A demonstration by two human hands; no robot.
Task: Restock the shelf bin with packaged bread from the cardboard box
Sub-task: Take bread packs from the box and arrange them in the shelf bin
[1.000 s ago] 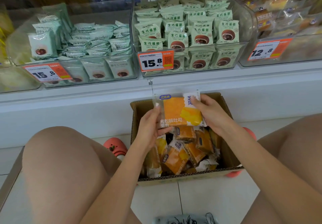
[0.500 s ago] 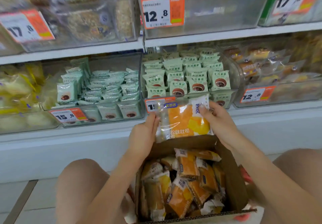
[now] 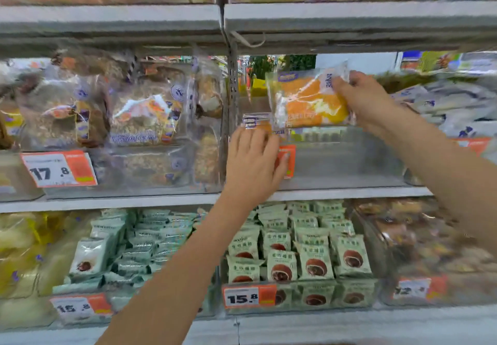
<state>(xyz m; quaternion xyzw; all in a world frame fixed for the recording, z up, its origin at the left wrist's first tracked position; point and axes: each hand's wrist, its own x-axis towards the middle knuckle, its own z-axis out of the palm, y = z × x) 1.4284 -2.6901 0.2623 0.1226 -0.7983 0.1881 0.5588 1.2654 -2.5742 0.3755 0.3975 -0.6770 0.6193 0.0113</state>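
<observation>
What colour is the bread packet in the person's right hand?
Mostly orange and yellow, with clear and white edges; the head view shows it.

A: How many hands?
B: Two: the left hand (image 3: 254, 164) below the bread pack (image 3: 309, 100), the right hand (image 3: 368, 100) at its right end

A: Orange bread packs?
B: One clear; a second thing (image 3: 256, 123) below its left corner is too blurred to tell

A: Price tags?
B: Six: one 17.8 tag (image 3: 57, 168) left of the pack, two 15.8 tags (image 3: 248, 297) below, three others unreadable
</observation>
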